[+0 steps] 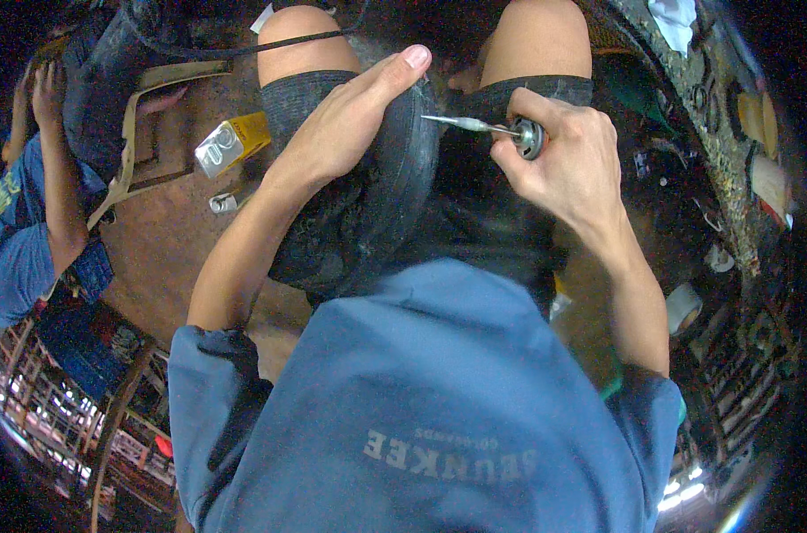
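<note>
A black rubber tyre (pixel 401 178) stands upright between my knees, its curved, scuffed side facing up. My left hand (pixel 350 124) lies over its far left part, thumb stretched out along the rubber; the other fingers are hidden beneath. In my right hand (pixel 576 155) is a pointed metal tool (pixel 474 123) with a tapered silver shank and a round metal body, wrapped by the fingers. Its tip points left and lies over the tyre's edge, near my left thumb; whether it touches the rubber I cannot tell.
Left on the brown floor lie a yellow and silver box (pixel 233 144) and a small white roll (pixel 223 203). Another person in a blue shirt (pixel 26 235) sits at far left. A rough dark edge (pixel 719 133) curves along the right, with a white roll (pixel 684 308) below.
</note>
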`<state>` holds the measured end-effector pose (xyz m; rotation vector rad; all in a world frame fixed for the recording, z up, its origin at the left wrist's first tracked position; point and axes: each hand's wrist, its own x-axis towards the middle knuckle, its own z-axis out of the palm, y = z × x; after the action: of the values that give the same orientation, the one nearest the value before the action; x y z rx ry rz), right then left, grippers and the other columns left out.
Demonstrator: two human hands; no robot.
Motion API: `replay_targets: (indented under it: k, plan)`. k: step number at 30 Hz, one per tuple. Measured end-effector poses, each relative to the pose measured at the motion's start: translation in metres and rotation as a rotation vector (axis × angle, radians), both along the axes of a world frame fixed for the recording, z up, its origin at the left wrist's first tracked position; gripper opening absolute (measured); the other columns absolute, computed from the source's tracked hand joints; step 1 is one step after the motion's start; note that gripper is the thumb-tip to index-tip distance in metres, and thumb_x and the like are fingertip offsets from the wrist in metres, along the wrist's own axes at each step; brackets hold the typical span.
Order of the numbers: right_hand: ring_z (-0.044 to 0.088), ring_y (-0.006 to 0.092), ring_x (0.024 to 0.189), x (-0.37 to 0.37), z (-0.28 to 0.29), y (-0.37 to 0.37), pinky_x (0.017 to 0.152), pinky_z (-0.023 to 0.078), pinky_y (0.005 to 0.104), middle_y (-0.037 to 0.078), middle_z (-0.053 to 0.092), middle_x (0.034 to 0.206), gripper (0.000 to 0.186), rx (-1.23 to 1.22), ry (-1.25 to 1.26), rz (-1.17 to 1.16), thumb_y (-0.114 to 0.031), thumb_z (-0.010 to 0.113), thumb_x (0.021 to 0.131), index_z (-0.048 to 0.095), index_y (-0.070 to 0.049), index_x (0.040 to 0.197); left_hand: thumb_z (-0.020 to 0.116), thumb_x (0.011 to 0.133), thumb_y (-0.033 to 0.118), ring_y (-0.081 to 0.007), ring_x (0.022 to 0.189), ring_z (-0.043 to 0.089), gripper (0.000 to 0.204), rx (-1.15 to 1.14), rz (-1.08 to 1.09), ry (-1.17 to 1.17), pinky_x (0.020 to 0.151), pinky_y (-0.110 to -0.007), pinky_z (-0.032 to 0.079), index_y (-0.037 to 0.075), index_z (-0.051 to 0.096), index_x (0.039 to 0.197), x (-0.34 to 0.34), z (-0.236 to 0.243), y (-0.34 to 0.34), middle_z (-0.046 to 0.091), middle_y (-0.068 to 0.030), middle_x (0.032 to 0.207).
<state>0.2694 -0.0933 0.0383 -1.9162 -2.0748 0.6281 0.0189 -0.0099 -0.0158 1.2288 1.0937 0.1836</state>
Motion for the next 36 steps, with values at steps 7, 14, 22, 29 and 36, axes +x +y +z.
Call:
replay_targets:
  k: [7, 14, 22, 29, 36]
  plan:
    - [0.073, 0.0437, 0.067, 0.005, -0.005, 0.001, 0.066, 0.061, 0.0562, 0.018, 0.072, 0.070, 0.025, 0.018, -0.009, 0.018, -0.036, 0.075, 0.083, 0.075, -0.011, 0.088, 0.046, 0.112, 0.068, -0.0317, 0.160, 0.044, 0.089, -0.047, 0.009, 0.000, 0.133, -0.039, 0.027, -0.007, 0.053, 0.160, 0.001, 0.002, -0.002, 0.052, -0.0240, 0.168]
    - [0.073, 0.0450, 0.068, 0.002, -0.003, 0.002, 0.067, 0.062, 0.0561, 0.018, 0.071, 0.067, 0.026, -0.052, 0.070, -0.070, -0.038, 0.076, 0.082, 0.079, -0.015, 0.093, 0.046, 0.112, 0.069, -0.0309, 0.159, 0.044, 0.090, -0.046, 0.013, -0.016, 0.133, -0.039, 0.027, -0.007, 0.052, 0.160, -0.001, 0.008, -0.004, 0.051, -0.0238, 0.168]
    - [0.074, 0.0453, 0.069, -0.003, -0.003, 0.004, 0.070, 0.062, 0.0569, 0.019, 0.071, 0.068, 0.026, -0.066, 0.065, -0.028, -0.037, 0.076, 0.081, 0.078, -0.013, 0.091, 0.046, 0.113, 0.066, -0.0300, 0.158, 0.045, 0.087, -0.078, -0.019, -0.053, 0.132, -0.038, 0.027, -0.007, 0.052, 0.160, -0.001, 0.016, -0.006, 0.053, -0.0226, 0.166]
    - [0.074, 0.0445, 0.070, -0.005, -0.003, 0.004, 0.070, 0.061, 0.0573, 0.019, 0.072, 0.069, 0.028, -0.041, 0.102, 0.004, -0.037, 0.077, 0.081, 0.077, -0.011, 0.090, 0.047, 0.113, 0.065, -0.0291, 0.159, 0.045, 0.086, -0.048, -0.001, -0.050, 0.133, -0.038, 0.027, -0.008, 0.052, 0.160, -0.001, 0.011, -0.007, 0.053, -0.0220, 0.167]
    - [0.074, 0.0451, 0.071, -0.005, -0.003, 0.003, 0.069, 0.061, 0.0565, 0.019, 0.071, 0.069, 0.026, -0.045, 0.098, -0.009, -0.037, 0.077, 0.081, 0.076, -0.011, 0.088, 0.047, 0.114, 0.062, -0.0292, 0.160, 0.043, 0.084, -0.046, 0.011, -0.055, 0.133, -0.038, 0.026, -0.008, 0.052, 0.160, -0.001, 0.009, -0.008, 0.052, -0.0220, 0.168]
